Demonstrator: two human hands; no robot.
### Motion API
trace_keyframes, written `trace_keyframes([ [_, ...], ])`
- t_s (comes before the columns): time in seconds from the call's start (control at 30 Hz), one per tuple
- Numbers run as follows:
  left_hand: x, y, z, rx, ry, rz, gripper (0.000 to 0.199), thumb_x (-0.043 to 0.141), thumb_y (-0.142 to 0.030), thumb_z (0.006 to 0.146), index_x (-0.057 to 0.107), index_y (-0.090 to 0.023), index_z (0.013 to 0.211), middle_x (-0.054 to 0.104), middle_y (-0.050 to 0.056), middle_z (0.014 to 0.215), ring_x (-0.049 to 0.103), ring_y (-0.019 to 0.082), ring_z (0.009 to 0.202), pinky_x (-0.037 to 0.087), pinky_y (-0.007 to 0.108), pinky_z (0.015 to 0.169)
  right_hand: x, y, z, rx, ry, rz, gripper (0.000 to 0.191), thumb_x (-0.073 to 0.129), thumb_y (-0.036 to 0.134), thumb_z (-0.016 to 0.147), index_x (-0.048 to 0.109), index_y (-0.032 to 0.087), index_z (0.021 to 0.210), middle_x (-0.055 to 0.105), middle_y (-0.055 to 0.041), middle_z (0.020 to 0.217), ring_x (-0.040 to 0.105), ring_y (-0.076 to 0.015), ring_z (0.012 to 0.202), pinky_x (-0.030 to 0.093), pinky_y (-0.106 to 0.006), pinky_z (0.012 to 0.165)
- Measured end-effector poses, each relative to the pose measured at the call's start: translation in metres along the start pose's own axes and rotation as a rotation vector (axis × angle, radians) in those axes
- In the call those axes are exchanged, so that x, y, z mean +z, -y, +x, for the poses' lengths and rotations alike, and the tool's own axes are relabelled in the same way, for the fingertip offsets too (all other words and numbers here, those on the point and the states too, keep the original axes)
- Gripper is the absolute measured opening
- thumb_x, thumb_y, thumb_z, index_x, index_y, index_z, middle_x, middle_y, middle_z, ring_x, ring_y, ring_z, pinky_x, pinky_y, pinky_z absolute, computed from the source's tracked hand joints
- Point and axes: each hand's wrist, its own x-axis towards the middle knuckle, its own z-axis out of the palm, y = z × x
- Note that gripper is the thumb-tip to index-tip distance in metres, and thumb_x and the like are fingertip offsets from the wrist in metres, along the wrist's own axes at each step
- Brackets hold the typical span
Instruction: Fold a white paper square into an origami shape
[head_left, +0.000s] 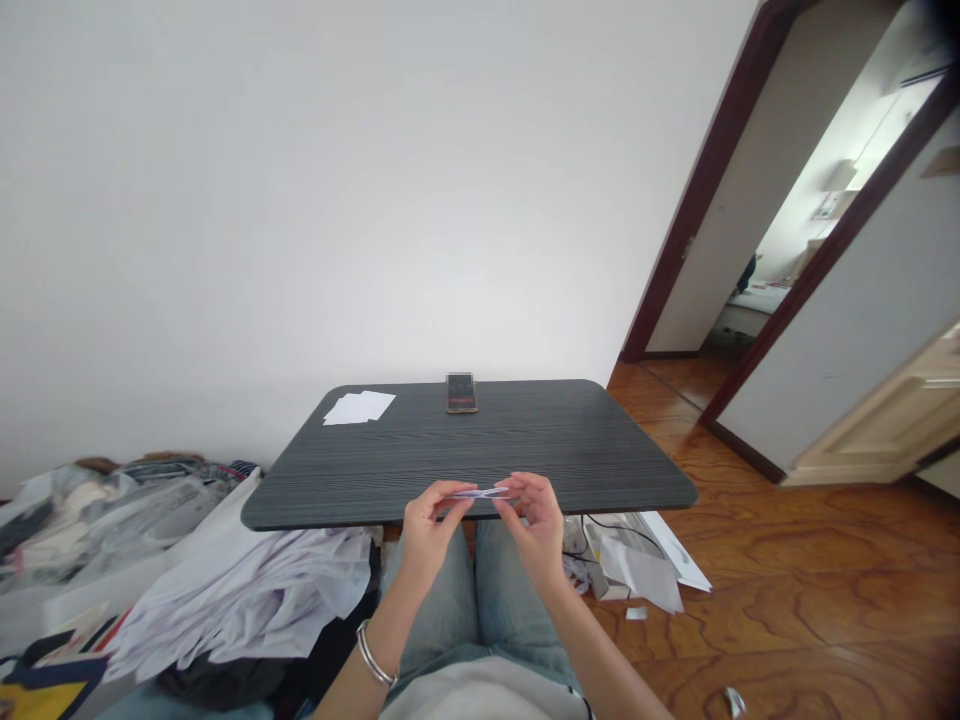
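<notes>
White paper (481, 493), small and folded-looking, sits above the table's (517, 440) near edge, your left hand (429, 522) and right hand (537, 515) each pinching one end between nearly closed thumb and fingers, probably to keep it level and taut. Your phone (460, 393) lies by the far edge and the loose sheets (359, 407) at the far left, perhaps so your hands have working room.

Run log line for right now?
left hand, right hand: pinching thin pale paper; phone: far edge of table; white sheets: table's far left
</notes>
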Motion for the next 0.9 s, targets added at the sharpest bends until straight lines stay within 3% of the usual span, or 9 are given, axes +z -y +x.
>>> trace_keyframes([
  [0.17, -0.004, -0.007, 0.002, 0.062, 0.012, 0.035, 0.01, 0.06, -0.021, 0.076, 0.067, -0.016, 0.081, 0.07, 0.006, 0.083, 0.065, 0.018, 0.081, 0.052, 0.029, 0.075, -0.004, 0.0, 0.002, -0.059, 0.068, -0.057, 0.011, 0.059, 0.02, 0.078, 0.06, 0.021, 0.089, 0.061, -0.0042, 0.083, 0.057, -0.0161, 0.074, 0.041, -0.023, 0.054],
  [0.33, -0.007, -0.016, 0.002, 0.092, 0.112, 0.106, 0.008, 0.06, -0.016, 0.075, 0.066, -0.016, 0.081, 0.07, 0.005, 0.083, 0.065, 0.017, 0.08, 0.05, 0.027, 0.074, -0.005, 0.003, 0.003, -0.08, 0.097, -0.036, 0.005, 0.058, 0.019, 0.079, 0.062, 0.021, 0.081, 0.06, -0.0038, 0.081, 0.057, -0.0166, 0.076, 0.04, -0.024, 0.055],
  [0.6, -0.001, -0.021, 0.004, 0.143, 0.088, 0.196, 0.006, 0.06, -0.018, 0.076, 0.065, -0.016, 0.073, 0.07, 0.003, 0.076, 0.064, 0.015, 0.071, 0.048, 0.024, 0.069, -0.002, 0.005, 0.003, -0.05, 0.113, -0.007, 0.002, 0.06, 0.022, 0.078, 0.061, 0.02, 0.078, 0.06, -0.0031, 0.076, 0.057, -0.0161, 0.071, 0.04, -0.024, 0.055],
  [0.9, 0.0, -0.021, 0.003, 0.039, 0.068, 0.259, 0.007, 0.061, -0.022, 0.075, 0.061, -0.016, 0.072, 0.065, 0.0, 0.068, 0.06, 0.014, 0.066, 0.044, 0.023, 0.066, -0.001, -0.001, 0.002, 0.098, 0.064, 0.064, 0.007, 0.065, 0.024, 0.073, 0.06, 0.019, 0.072, 0.056, 0.0008, 0.064, 0.05, -0.0125, 0.059, 0.037, -0.023, 0.053],
])
